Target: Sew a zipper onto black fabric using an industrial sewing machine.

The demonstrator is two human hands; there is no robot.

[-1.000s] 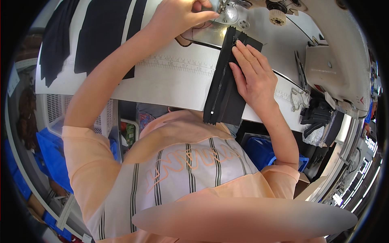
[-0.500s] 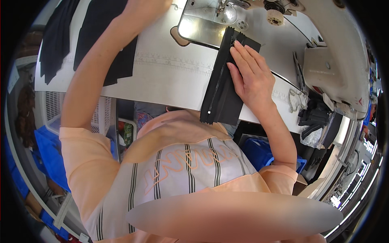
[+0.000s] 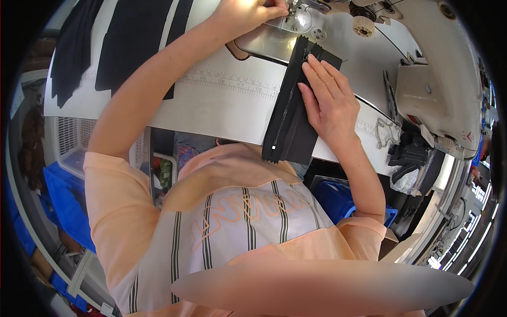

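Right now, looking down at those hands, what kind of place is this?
Probably a sewing workshop. There's a big sewing machine on the right, a white worktable with ruler marks, and a zipper on black fabric where the right hand rests.

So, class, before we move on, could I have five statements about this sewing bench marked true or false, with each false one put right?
1. The right hand lies flat on a black zippered piece. True.
2. The left hand rests on that piece too. False: its fingertips are by the needle area of the sewing machine.
3. Dark cloth pieces lie toward the left of the white tabletop. True.
4. The right-hand blue bin stands on the tabletop. False: it is below it.
5. The shirt has dark stripes. True.
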